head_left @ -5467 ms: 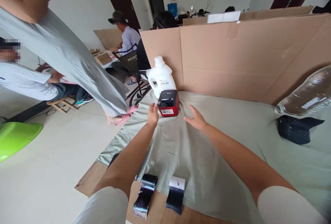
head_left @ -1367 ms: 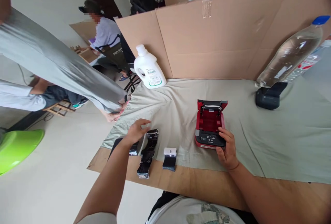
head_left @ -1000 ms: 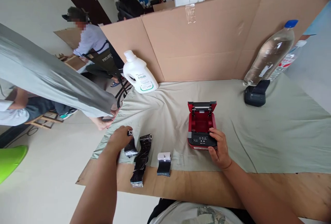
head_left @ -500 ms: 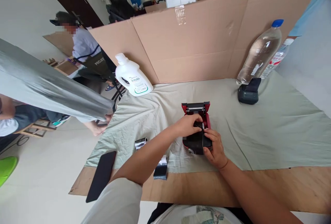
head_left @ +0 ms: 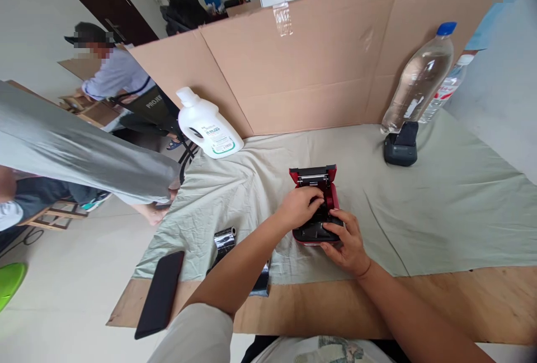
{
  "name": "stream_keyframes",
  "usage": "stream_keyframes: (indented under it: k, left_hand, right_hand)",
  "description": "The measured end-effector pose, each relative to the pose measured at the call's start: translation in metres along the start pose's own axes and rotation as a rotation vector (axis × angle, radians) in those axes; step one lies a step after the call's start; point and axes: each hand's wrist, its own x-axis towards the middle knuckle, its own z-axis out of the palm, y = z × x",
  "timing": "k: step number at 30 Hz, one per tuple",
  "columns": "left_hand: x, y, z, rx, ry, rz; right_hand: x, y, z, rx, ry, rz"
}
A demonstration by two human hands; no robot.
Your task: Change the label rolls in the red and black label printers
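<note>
A small red-and-black printer (head_left: 314,233) stands on the cloth with its lid (head_left: 312,175) raised at the back. My left hand (head_left: 300,206) reaches into the open body from the left, fingers bent down inside. Whatever its fingertips hold is hidden. At the front right corner, my right hand (head_left: 346,243) grips the printer, thumb low at the front and fingers over the black part. Left of my forearm lies a shiny black ribbon roll (head_left: 225,236), partly unrolled. A second dark strip (head_left: 262,282) shows beyond my forearm, partly covered by it.
A black phone-like slab (head_left: 159,296) lies at the left table edge. A white jug (head_left: 212,128) and cardboard wall (head_left: 302,72) stand behind. At the back right are a large water bottle (head_left: 422,80), a smaller bottle (head_left: 447,92) and a black device (head_left: 400,147). People are at left.
The black roll that my left hand held over the printer is out of sight, and those fingers are deeper inside. The black sheet over the printer's front has gone from view; my right fingers shifted slightly left.
</note>
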Motion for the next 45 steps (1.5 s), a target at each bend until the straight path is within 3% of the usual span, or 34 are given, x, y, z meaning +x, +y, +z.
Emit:
stream_keyframes:
  k: [4,6,11,17,22,31,38,42,45]
  left_hand:
    - [-0.016,-0.005,-0.01,-0.07,0.502,0.063]
    - [-0.016,-0.011,-0.014,-0.005,0.613,0.12]
    - [-0.019,-0.021,-0.009,-0.005,0.471,0.222]
    - [-0.059,-0.015,0.016,-0.029,0.529,0.268]
    - [-0.082,-0.016,0.039,0.062,0.532,0.255]
    - [-0.079,-0.021,0.062,0.09,0.74,0.242]
    - [-0.08,-0.02,0.065,0.053,0.74,0.227]
    - [-0.084,-0.025,0.06,-0.168,0.72,0.129]
    - [-0.083,-0.035,0.051,-0.382,0.814,-0.156]
  right_hand:
    - [-0.002,-0.002,-0.001,-0.037,0.026,-0.009]
    - [-0.002,-0.003,-0.001,-0.066,0.038,-0.013]
    - [-0.001,-0.006,-0.003,-0.132,0.044,-0.013]
    - [0.0,-0.008,-0.003,-0.196,0.082,-0.017]
    - [0.001,-0.006,-0.001,-0.148,0.02,-0.003]
    - [0.006,-0.003,-0.001,-0.181,0.014,-0.005]
    - [0.008,-0.002,-0.004,-0.192,0.016,-0.022]
    - [0.003,0.003,-0.004,-0.039,0.003,0.033]
    - [-0.005,0.01,-0.004,0.09,0.066,0.207]
